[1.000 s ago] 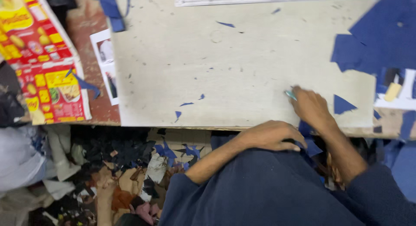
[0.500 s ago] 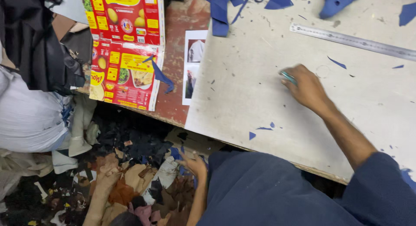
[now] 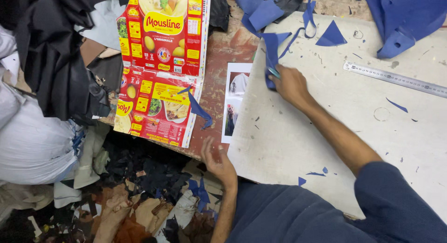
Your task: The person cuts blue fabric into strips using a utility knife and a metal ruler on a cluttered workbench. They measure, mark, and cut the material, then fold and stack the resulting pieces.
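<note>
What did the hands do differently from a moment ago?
The right hand slid across the pale board to a blue scrap and took hold of it. The left hand left the lap for the table edge. The small tool stays in the right hand.

A dark navy garment is worn, with a loose sleeve (image 3: 396, 201) of plain, unmarked cloth that ends above the elbow of the right arm, and the same navy fabric is seen across the lap. Both forearms are left uncovered. The hands, right (image 3: 289, 84) and left (image 3: 219, 163), are bare, without gloves, rings or a watch.
</note>
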Tool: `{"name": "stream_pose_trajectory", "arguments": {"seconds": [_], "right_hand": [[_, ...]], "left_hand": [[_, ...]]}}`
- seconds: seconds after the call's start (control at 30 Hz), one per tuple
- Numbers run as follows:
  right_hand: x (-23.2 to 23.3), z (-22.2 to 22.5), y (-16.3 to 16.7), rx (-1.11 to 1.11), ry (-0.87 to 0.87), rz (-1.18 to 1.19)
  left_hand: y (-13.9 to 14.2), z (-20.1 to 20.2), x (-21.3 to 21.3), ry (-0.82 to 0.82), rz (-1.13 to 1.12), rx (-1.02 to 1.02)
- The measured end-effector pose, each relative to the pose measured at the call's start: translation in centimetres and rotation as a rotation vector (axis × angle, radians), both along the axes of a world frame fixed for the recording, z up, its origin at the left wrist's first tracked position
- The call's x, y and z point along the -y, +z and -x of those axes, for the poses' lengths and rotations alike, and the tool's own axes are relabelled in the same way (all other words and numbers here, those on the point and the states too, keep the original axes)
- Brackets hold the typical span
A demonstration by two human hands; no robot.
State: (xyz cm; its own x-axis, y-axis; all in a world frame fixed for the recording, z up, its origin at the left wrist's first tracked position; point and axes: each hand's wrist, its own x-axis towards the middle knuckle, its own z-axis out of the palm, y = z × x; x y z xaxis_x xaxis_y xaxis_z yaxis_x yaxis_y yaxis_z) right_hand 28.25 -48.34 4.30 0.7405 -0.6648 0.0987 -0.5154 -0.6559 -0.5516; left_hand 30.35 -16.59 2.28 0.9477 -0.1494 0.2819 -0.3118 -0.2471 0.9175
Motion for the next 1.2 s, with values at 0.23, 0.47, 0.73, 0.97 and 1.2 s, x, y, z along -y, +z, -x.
{"name": "stream_pose_trajectory", "arguments": {"seconds": [0.23, 0.47, 0.73, 0.97, 1.2], "right_hand": [[-8.1, 19.6, 4.7, 0.141, -0.182, -0.364], [-11.4, 33.9, 7.4, 0.611, -0.349, -0.214], [-9.3, 51.2, 2.0, 0.803, -1.026, -0.306], [-13.1, 58.7, -5.2, 0.045, -0.997, 0.024], [-11.3, 50.2, -3.6, -0.095, -0.663, -0.524]], "left_hand": [[1.7, 2.4, 8.6, -0.815, -0.122, 0.245], [1.1, 11.0, 18.6, -1.978, -0.31, -0.436], [0.0, 14.7, 21.4, -1.865, -0.413, -0.703], [0.0, 16.1, 19.0, -1.304, -0.581, -0.262], [1.4, 20.2, 16.1, -0.734, -0.485, 0.274]]}}
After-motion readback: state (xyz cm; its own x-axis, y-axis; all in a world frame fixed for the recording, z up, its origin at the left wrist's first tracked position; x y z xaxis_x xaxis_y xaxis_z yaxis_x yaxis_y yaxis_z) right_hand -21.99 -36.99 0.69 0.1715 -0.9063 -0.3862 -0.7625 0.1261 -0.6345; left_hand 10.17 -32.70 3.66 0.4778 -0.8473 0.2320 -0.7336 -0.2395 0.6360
